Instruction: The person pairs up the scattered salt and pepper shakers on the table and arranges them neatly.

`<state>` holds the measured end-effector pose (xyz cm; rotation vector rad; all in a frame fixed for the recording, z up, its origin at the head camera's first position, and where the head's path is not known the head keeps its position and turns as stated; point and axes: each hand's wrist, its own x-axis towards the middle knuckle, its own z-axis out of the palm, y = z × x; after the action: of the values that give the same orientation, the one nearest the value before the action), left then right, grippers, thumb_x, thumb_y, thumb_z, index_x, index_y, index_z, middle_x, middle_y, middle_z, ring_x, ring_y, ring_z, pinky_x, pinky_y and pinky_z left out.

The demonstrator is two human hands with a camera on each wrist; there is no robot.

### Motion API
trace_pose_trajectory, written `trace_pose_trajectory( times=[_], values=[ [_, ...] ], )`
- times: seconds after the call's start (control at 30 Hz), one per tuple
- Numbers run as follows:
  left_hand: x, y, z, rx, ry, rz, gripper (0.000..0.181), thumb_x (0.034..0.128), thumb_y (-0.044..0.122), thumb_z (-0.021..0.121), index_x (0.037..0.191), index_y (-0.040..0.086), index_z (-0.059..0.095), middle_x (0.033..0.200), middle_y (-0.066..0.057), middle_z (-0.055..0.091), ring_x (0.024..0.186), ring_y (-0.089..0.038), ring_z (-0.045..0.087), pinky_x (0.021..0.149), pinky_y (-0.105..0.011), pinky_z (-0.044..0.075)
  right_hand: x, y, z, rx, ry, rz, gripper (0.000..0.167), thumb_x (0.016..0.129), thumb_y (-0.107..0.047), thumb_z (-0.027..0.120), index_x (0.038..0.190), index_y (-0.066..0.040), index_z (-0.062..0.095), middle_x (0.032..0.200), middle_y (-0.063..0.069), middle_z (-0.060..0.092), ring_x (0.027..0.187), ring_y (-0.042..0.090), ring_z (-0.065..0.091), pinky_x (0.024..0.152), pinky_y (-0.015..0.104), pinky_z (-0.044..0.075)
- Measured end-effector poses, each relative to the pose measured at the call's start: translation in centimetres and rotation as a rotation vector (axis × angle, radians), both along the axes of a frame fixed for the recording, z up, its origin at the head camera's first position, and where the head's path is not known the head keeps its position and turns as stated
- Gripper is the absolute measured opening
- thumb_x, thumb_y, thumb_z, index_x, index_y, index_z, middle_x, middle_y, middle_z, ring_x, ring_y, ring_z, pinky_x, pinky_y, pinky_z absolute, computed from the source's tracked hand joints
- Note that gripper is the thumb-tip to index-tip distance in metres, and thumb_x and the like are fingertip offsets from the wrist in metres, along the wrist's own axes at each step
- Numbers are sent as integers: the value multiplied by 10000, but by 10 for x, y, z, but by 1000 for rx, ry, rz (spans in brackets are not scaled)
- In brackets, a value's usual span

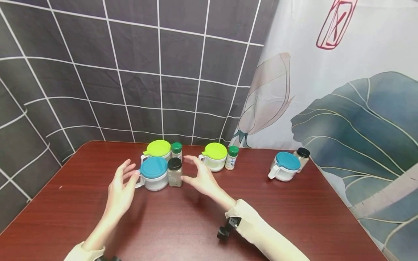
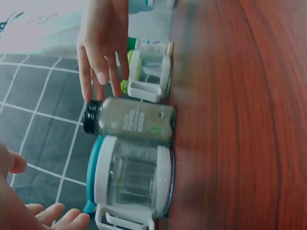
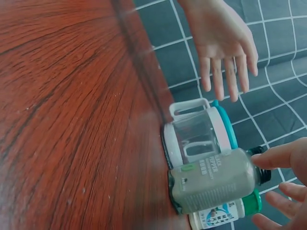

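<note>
A clear seasoning jar with a blue lid [image 1: 154, 168] and white handle stands beside a square pepper bottle with a black cap [image 1: 175, 172]. The bottle's label reads black pepper in the right wrist view. To the jar's left is my left hand [image 1: 121, 190], its fingers loosely extended near the handle. My right hand [image 1: 203, 177] is spread just right of the pepper bottle. Its thumb is close to the bottle; whether it touches, I cannot tell. Behind stand a green-lidded jar [image 1: 158, 148] and a green-capped shaker [image 1: 176, 150], both partly hidden.
Beyond my right hand stand another green-lidded jar [image 1: 215, 156] and green-capped shaker [image 1: 232, 158]. Farther right, a second blue-lidded jar [image 1: 285, 166] partly hides a black-capped bottle [image 1: 302, 158]. A grey grid cloth [image 1: 137, 87] hangs behind the reddish-brown table [image 1: 169, 232].
</note>
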<state>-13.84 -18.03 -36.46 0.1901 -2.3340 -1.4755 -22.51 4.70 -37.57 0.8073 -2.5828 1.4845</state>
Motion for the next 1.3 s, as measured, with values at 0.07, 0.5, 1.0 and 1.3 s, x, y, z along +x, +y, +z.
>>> trace_pose_trajectory(
  times=[0.07, 0.5, 1.0, 1.3],
  values=[
    [2, 4, 2, 9, 5, -5, 503, 995, 197, 487, 1464, 80, 350, 1392, -170, 522, 1073, 70, 512, 825, 38, 332, 1, 3, 0, -14, 9, 8, 583, 798, -49, 736, 1328, -36, 495, 1311, 165, 584, 1252, 296, 528, 1064, 493, 393],
    [8, 24, 4, -14, 42, -91, 427, 986, 200, 522, 1387, 64, 465, 1336, -157, 580, 1080, -48, 603, 832, 39, 344, 10, 27, 5, 31, 84, -50, 562, 776, -32, 742, 1300, -52, 539, 1285, 118, 612, 1248, 262, 536, 1068, 446, 399],
    [9, 51, -2, -17, 68, -203, 333, 938, 116, 598, 1260, 30, 590, 1204, -150, 664, 1062, -282, 650, 898, -183, 492, 14, 52, 6, 27, 147, -94, 505, 770, -37, 747, 1250, -75, 592, 1268, 57, 630, 1221, 218, 559, 1020, 429, 440],
    [4, 70, -5, 8, 55, -255, 254, 929, 122, 613, 1171, 57, 648, 1143, -92, 693, 1021, -241, 674, 897, -337, 537, 19, 67, 5, 0, 249, -120, 438, 773, -29, 747, 1189, -107, 636, 1195, 31, 668, 1128, 231, 577, 923, 452, 483]
  ],
)
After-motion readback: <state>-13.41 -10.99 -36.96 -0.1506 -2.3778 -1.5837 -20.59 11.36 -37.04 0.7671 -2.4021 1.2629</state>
